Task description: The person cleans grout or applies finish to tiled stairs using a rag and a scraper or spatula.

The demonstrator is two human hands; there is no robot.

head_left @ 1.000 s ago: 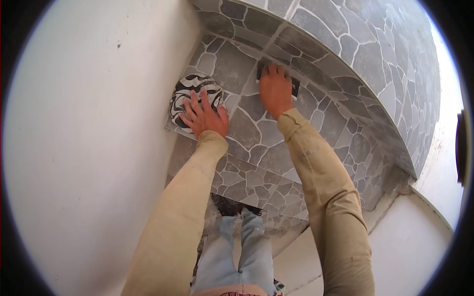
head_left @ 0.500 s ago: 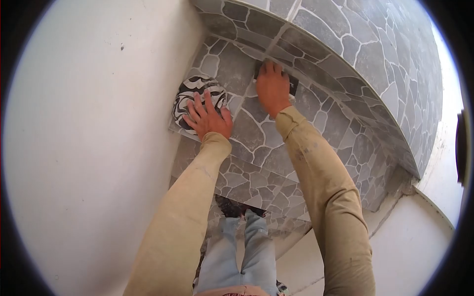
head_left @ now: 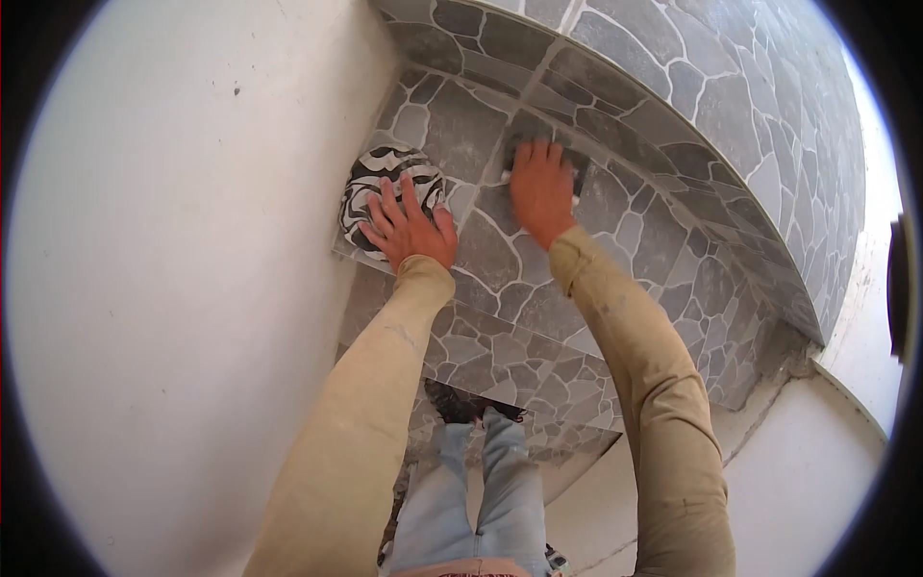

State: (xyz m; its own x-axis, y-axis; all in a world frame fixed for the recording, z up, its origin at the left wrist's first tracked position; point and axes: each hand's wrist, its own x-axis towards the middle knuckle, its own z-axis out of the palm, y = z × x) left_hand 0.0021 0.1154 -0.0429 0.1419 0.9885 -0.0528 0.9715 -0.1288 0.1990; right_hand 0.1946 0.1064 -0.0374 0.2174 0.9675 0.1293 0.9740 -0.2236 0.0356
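Note:
My left hand [head_left: 411,229] lies flat with fingers spread on a rounded black-and-white patterned cloth bundle [head_left: 371,183], which rests on the step against the wall. My right hand [head_left: 544,188] is over a dark, flat, roughly rectangular pad [head_left: 578,165] and grips it against the tread. Most of the pad is hidden under the hand, and motion blurs its edges. Grey stone-patterned tile [head_left: 466,130] with pale joint lines covers the step around both hands.
A smooth white wall [head_left: 192,240] rises on the left. Beyond the hands stands a curved tiled riser [head_left: 663,144] with an upper tiled surface [head_left: 760,96]. Lower tiled steps [head_left: 500,356] lead down to my dark shoes [head_left: 450,402]. A cracked pale edge [head_left: 769,394] lies at right.
My right hand has slid the dark pad slightly back toward me and to the right, away from the riser. My left hand stays spread on the cloth bundle.

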